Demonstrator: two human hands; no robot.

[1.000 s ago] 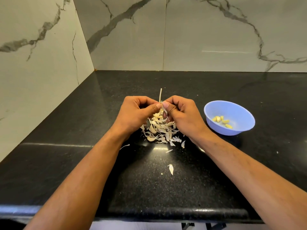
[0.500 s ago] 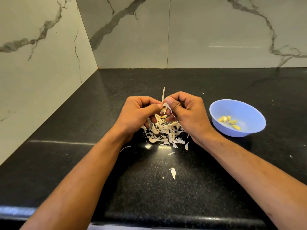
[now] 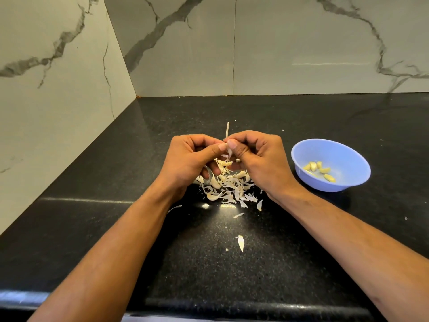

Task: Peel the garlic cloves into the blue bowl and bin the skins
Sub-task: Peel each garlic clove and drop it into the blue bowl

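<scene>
On the black speckled stone bench (image 3: 232, 275), the left hand (image 3: 190, 159) and right hand (image 3: 260, 159) are pinching a papery garlic clove (image 3: 228, 152) over the heap of pale skins (image 3: 228, 187), probably so scraps are falling together. The round blue plastic bowl (image 3: 348, 149) is sitting near the right hand toward the bench's right edge, likely for easy dropping.

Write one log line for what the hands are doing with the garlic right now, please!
step: peeling | left hand + right hand: pinch garlic piece | skins: piled on counter | blue bowl: holds peeled cloves

Black speckled stone counter (image 3: 301, 122) fills the view, running into a corner. Pale marble-look wall panels (image 3: 290, 43) with grey veins rise behind and to the left. Glare streaks the polished surface, perhaps from an overhead light.
</scene>
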